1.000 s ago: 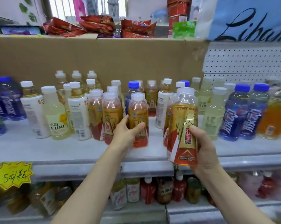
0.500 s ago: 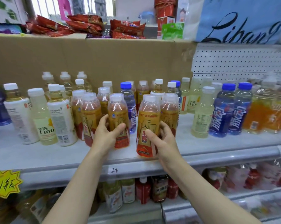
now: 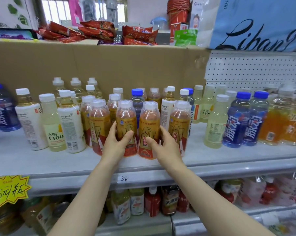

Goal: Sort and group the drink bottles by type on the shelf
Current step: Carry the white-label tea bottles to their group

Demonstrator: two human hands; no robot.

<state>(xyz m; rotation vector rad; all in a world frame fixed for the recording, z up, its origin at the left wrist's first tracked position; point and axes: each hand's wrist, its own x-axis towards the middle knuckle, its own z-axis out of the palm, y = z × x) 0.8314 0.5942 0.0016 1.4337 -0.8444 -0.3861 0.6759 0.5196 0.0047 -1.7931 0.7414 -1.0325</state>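
Several gold-and-red energy drink bottles stand in a cluster at the front middle of the white shelf (image 3: 41, 160). My left hand (image 3: 117, 143) is wrapped around one gold-and-red bottle (image 3: 126, 120). My right hand (image 3: 164, 143) grips the gold-and-red bottle (image 3: 149, 123) right beside it; both bottles stand upright on the shelf, nearly touching. Another gold-and-red bottle (image 3: 180, 123) stands just right of my right hand. Pale yellow C100 bottles (image 3: 52, 123) and white-labelled tea bottles (image 3: 72, 123) stand to the left. Blue sports drink bottles (image 3: 237, 121) stand to the right.
A cardboard sheet (image 3: 109, 65) backs the shelf, with red snack packs (image 3: 96, 31) on top. Orange drink bottles (image 3: 280, 123) stand at the far right, more blue bottles (image 3: 0, 109) at the far left. A lower shelf holds mixed bottles (image 3: 152, 201). A yellow price tag (image 3: 7, 189) hangs at the lower left.
My right hand has brought its gold-and-red bottle from the shelf's front edge left and inward, setting it down beside the bottle in my left hand. The view shifted slightly.
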